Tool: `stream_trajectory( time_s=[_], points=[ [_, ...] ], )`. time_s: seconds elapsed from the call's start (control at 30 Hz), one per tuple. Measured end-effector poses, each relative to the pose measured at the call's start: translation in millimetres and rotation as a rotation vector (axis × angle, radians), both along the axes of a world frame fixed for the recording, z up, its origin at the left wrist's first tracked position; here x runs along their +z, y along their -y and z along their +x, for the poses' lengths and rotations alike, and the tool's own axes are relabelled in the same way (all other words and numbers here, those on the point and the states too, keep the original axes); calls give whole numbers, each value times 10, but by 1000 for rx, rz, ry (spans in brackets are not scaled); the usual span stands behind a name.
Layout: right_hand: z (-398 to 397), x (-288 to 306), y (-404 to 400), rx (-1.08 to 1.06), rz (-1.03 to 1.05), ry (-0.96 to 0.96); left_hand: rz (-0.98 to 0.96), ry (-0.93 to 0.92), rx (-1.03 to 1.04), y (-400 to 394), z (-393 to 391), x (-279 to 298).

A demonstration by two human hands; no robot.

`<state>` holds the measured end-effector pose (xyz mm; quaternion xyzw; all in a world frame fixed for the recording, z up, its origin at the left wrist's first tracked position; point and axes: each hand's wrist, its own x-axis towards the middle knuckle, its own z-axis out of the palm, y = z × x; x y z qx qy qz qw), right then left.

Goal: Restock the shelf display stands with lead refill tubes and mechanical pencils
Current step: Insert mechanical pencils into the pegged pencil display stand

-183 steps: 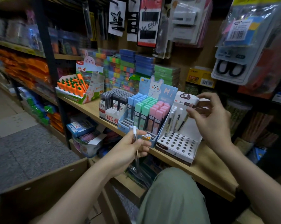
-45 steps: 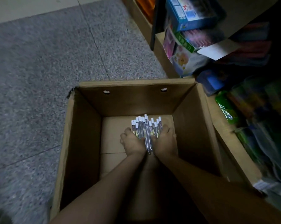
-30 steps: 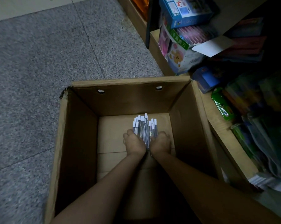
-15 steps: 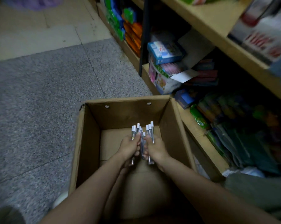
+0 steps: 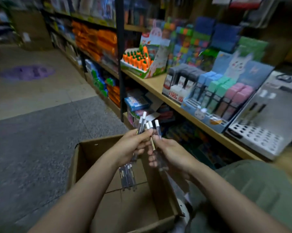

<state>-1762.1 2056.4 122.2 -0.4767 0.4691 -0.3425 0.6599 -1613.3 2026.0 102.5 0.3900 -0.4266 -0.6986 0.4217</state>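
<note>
Head view: a person crouched in a stationery shop aisle holds a bunch of mechanical pencils above an open cardboard box, with the grey floor to the box's left. The left hand has its fingers curled round several pencils, white caps pointing up and clear barrels hanging down over the box's inside. Just right of it, touching at the fingertips, the right hand grips more pencils of the same kind, caps up. Both hands hover over the far right corner of the box. Right of the box runs a wooden shelf carrying display stands. Farthest from the box along the shelf sits a carrot-shaped eraser display. Next come dark lead refill tubes in a white stand, then a blue rabbit-printed stand filled with blue, green and pink refill cases. Farther right stands a white pencil stand with rows of round holes, most of them unfilled, and a few pencils upright at its back. The person's green-clad knee fills the lower right, below the shelf edge. The frame is motion-blurred.
</note>
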Motion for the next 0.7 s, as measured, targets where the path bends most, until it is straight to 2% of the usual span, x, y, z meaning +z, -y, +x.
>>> stream_trajectory(
  time_s=[0.03,0.07,0.13,0.17,0.23,0.33,0.4,0.63,0.7],
  points=[
    [-91,74,-54,-17,-24,-23,-9,-53,38,1,-73,77],
    [-198,124,-93,-40,-91,-131,-8,-118,87,13,-139,149],
    [-436,206,-139,-159,-323,-470,12,-224,170,47,-257,283],
    [-561,256,-149,-250,-402,-509,16,-245,185,63,-313,335],
    [-775,388,-197,-349,-426,-364,-9,-204,173,71,-459,424],
    [-995,582,-275,-294,-305,-38,-54,-108,100,49,-743,528],
    [-1104,680,-311,-306,-296,142,-78,-103,53,46,-920,580],
    [-1615,916,-311,-538,-352,211,-130,-86,-31,138,-1320,558],
    [-1760,950,-258,-621,-392,88,-134,-87,-51,164,-1363,517]
  ],
)
